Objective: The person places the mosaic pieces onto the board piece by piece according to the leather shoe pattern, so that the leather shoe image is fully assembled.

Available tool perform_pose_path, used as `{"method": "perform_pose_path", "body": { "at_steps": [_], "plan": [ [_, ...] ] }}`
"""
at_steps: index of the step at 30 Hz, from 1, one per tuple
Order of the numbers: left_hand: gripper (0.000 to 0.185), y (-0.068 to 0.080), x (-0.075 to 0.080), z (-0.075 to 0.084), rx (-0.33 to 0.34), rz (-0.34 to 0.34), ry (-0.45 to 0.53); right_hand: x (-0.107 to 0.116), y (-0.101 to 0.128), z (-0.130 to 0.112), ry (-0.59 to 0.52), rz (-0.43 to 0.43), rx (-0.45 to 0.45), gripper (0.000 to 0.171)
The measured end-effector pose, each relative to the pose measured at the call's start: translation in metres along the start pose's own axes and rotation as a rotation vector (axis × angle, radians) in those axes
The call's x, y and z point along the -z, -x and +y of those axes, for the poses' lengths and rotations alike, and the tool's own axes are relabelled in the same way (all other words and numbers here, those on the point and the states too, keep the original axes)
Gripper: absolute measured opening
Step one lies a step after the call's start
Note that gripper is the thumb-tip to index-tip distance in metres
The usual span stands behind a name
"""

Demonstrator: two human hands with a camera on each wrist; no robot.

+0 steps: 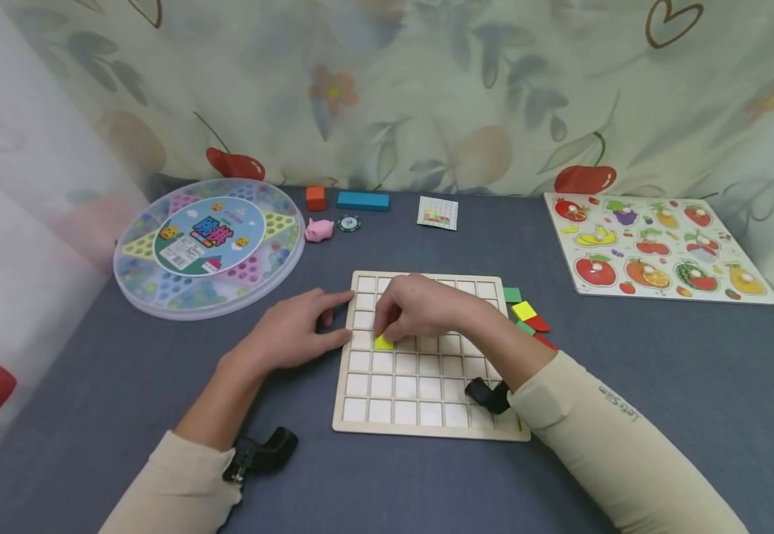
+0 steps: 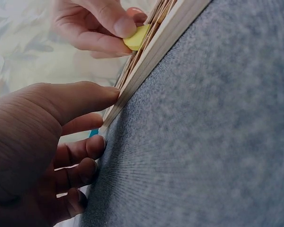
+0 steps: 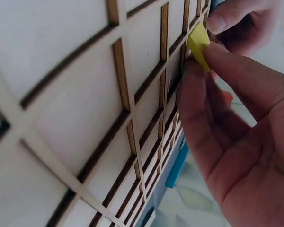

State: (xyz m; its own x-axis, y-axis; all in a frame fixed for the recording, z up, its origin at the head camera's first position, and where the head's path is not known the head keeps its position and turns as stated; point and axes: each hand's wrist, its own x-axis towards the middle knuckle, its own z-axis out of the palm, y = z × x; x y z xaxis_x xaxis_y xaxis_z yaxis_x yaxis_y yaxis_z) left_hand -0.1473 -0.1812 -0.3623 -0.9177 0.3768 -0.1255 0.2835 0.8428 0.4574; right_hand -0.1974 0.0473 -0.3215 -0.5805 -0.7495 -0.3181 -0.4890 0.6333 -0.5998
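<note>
Between the thumb and fingers of my right hand (image 1: 423, 305) a small yellow tile (image 1: 383, 343) is pinched, held over a cell near the left side of a wooden grid board (image 1: 420, 430). In the right wrist view, the yellow tile (image 3: 199, 45) stands tilted against the grid's thin dividers. My left hand (image 1: 293, 330) touches the board's left edge with thumb and index finger spread apart. The left wrist view shows its thumb (image 2: 97, 96) on the wooden rim, with the other fingers loosely bent below. The board's cells have white bottoms; the right forearm covers some of them.
Green, yellow and red pieces (image 1: 524, 310) lie beside the board's right edge. Behind it are a small pattern card (image 1: 437, 213), a blue block (image 1: 363, 201), an orange block (image 1: 316, 198), a pink pig (image 1: 319, 231) and a chip (image 1: 349, 223). A round game box (image 1: 210, 297) and fruit puzzle (image 1: 660, 248) flank them.
</note>
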Motion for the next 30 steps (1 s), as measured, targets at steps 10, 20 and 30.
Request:
{"method": "perform_pose_path", "body": {
  "at_steps": [10, 20, 30],
  "plan": [
    [0.063, 0.003, -0.002, 0.006, -0.031, 0.038, -0.105, -0.005, 0.003, 0.005, -0.027, 0.031, -0.038, 0.014],
    [0.063, 0.004, -0.003, 0.008, -0.009, 0.047, -0.129, -0.005, 0.026, 0.006, 0.039, 0.088, -0.018, 0.020],
    [0.065, 0.005, -0.006, 0.010, -0.003, 0.055, -0.132, 0.004, 0.097, 0.030, -0.014, 0.196, -0.066, 0.017]
  ]
}}
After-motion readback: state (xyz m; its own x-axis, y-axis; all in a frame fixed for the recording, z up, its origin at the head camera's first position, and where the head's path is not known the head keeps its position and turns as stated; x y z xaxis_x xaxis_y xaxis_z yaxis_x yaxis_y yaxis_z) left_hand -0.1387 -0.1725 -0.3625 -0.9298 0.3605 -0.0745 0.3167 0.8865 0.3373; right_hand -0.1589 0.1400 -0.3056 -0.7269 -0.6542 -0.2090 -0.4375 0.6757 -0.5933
